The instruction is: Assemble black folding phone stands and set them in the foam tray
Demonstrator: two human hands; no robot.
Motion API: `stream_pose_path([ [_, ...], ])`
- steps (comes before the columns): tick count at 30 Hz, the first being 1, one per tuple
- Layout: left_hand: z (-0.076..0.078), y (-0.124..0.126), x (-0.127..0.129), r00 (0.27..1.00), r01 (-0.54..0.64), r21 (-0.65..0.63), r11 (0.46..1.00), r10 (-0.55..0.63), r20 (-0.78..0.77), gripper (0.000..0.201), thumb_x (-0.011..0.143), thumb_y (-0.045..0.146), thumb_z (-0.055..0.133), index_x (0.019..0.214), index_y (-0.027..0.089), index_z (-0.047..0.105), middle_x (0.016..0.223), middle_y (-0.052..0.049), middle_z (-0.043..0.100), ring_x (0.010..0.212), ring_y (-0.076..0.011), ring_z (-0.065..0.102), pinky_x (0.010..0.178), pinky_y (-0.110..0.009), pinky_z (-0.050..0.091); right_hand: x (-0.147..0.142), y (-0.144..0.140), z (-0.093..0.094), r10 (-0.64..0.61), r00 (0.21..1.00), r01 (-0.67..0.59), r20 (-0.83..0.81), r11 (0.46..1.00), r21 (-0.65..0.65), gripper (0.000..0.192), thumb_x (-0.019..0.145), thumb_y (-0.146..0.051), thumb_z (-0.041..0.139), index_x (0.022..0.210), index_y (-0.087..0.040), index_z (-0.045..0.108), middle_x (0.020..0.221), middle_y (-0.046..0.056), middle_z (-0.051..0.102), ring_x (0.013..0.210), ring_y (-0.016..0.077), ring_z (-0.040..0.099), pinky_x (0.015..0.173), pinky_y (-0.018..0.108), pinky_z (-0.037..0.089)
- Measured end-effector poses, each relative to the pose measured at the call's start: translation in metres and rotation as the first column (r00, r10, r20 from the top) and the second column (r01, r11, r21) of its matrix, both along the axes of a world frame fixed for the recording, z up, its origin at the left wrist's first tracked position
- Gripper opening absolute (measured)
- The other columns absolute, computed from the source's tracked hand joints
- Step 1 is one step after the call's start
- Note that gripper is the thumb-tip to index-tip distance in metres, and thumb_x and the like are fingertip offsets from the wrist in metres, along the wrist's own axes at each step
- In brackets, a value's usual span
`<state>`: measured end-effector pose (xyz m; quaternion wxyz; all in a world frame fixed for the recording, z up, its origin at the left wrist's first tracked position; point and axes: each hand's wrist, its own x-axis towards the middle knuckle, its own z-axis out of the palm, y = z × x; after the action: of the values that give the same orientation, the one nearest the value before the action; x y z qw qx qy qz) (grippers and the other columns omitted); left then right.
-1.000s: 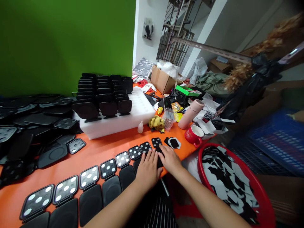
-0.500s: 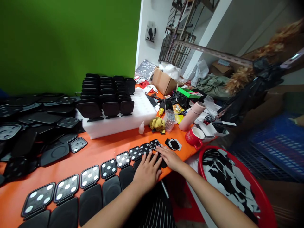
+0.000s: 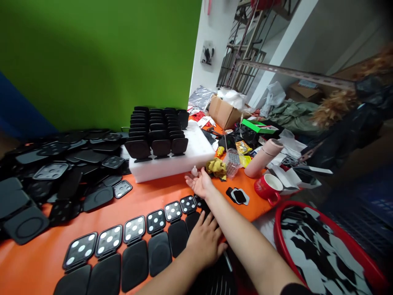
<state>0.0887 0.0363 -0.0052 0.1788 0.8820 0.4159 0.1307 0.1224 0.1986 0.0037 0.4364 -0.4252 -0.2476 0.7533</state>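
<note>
The left hand (image 3: 205, 241) rests spread, ungrasping, perhaps steadying the black cases (image 3: 160, 253); the right hand (image 3: 201, 185) meets the small bottle (image 3: 194, 171), its grip unclear.

I can't tell if the right hand (image 3: 201, 185) touches the small bottle (image 3: 194, 170) at its eleven o'clock. Right forearm (image 3: 242, 229) hides part of the endmost dotted panel (image 3: 198, 200); left hand (image 3: 206, 241) covers some black flap (image 3: 192, 220). Red tub (image 3: 278, 229), four o'clock: bottom edge crops it. Blue crate (image 3: 368, 209), past three: dark, blurred.

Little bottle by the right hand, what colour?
The little bottle looks whitish, as the head view shows.
</note>
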Motion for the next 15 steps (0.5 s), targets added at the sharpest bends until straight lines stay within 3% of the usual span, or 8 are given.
stream_pose_path([
  [4,0.0,0.001,-0.001,1.0,-0.014,-0.001,1.0,0.014,0.005,0.051,0.083,0.05,0.039,0.127,0.024,0.043,0.133,-0.007,0.042,0.129,-0.027,0.021,0.105,-0.047,0.008,0.001,0.005,0.003,-0.034,0.998,0.032,0.056,0.999,0.023,0.026,0.089,-0.038,0.033,0.078,-0.018,0.047,0.068,0.003,0.062,0.044,0.0082,0.052,0.036,0.015,0.037],
  [7,-0.005,0.001,-0.001,0.999,-0.017,-0.007,1.0,0.017,0.029,0.055,0.083,0.051,0.037,0.133,0.026,0.033,0.14,-0.005,0.033,0.13,-0.0274,0.019,0.104,-0.048,0.01,0.025,-0.008,0.008,-0.074,0.99,0.062,0.123,0.993,0.097,0.017,0.078,-0.033,0.052,0.088,-0.02,0.048,0.068,0.0,0.063,0.035,0.0045,0.04,0.031,0.012,0.026],
  [10,-0.011,0.001,0.0,0.999,-0.015,-0.007,1.0,0.015,0.049,0.056,0.083,0.051,0.035,0.134,0.029,0.029,0.143,-0.003,0.026,0.13,-0.0274,0.018,0.104,-0.049,0.01,0.057,-0.022,0.007,-0.221,0.946,0.173,0.235,0.963,0.208,0.032,0.071,-0.031,0.059,0.099,-0.024,0.045,0.068,-0.003,0.063,0.033,0.0037,0.036,0.03,0.012,0.021],
  [15,-0.018,0.001,0.001,0.998,-0.011,-0.003,1.0,0.011,0.07,0.054,0.085,0.051,0.032,0.134,0.028,0.031,0.144,-0.003,0.023,0.131,-0.0273,0.015,0.104,-0.05,0.007,0.088,-0.027,-0.013,-0.469,0.798,0.331,0.377,0.865,0.377,0.024,0.066,-0.032,0.062,0.08,-0.015,0.051,0.065,0.0,0.063,0.037,0.0043,0.04,0.032,0.014,0.026],
])
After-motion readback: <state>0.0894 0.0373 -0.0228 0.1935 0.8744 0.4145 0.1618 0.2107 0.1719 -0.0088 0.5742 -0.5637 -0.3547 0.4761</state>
